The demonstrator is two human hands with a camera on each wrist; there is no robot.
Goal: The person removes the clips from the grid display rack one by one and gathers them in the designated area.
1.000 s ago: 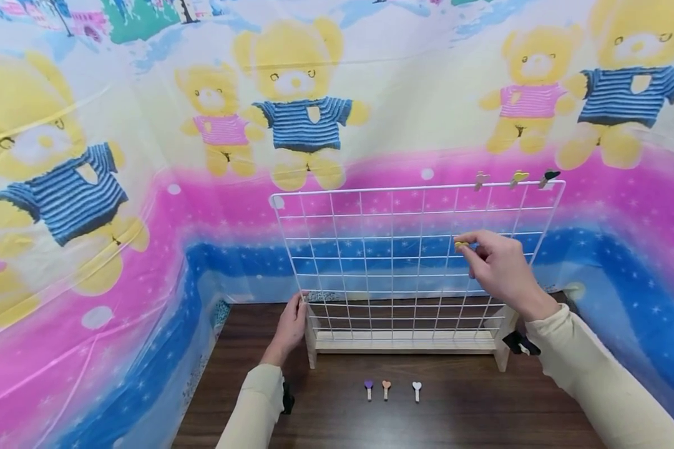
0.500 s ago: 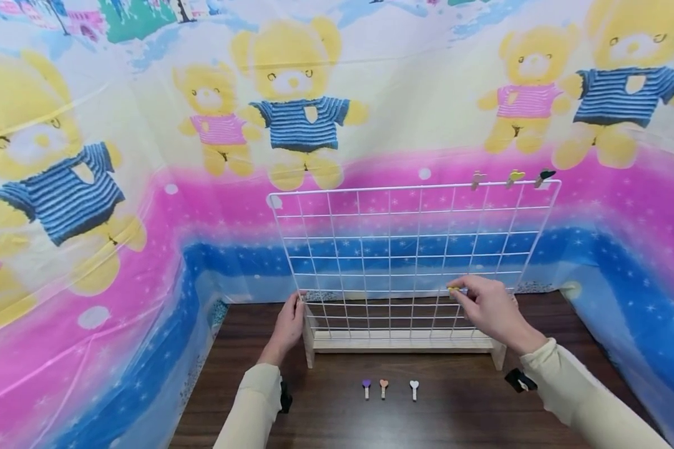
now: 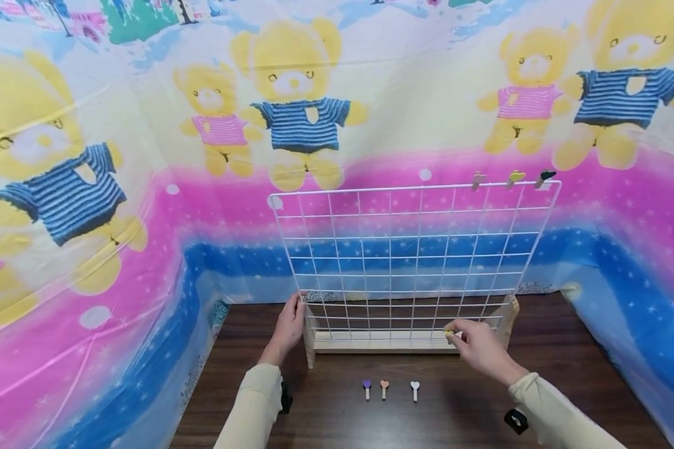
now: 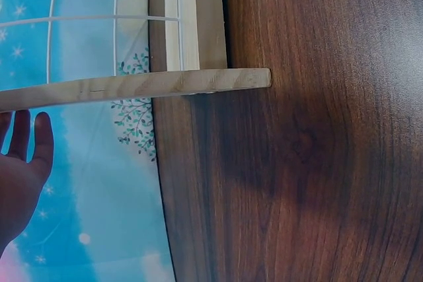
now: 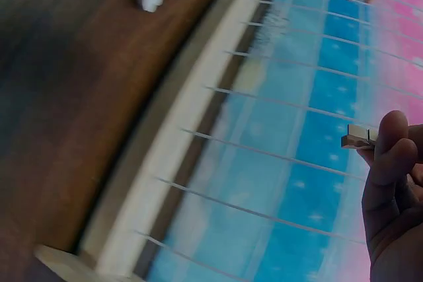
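My right hand (image 3: pixel 483 349) pinches a small wooden clothespin with a yellow top (image 3: pixel 449 333) in front of the white wire grid's lower right part. In the right wrist view, the clothespin's wooden end (image 5: pixel 357 138) sticks out past the fingertips. My left hand (image 3: pixel 288 324) touches the left wooden leg (image 3: pixel 310 337) of the grid stand. In the left wrist view its fingers (image 4: pixel 43 140) reach up against that leg's edge. Purple (image 3: pixel 367 390), orange (image 3: pixel 384 389) and white (image 3: pixel 415 391) heart clothespins lie on the table before the stand.
The white wire grid (image 3: pixel 390 237) stands upright in a wooden base (image 3: pixel 371 343) on the dark wood table (image 3: pixel 326 418). Pale (image 3: pixel 479 181), yellow (image 3: pixel 515 179) and dark green (image 3: pixel 545 178) clothespins sit on its top bar at right. A bear-printed cloth (image 3: pixel 415 112) hangs behind.
My right hand has come down with the yellow clothespin, from the grid's upper right part to just above its base. The left hand stays at the left leg.
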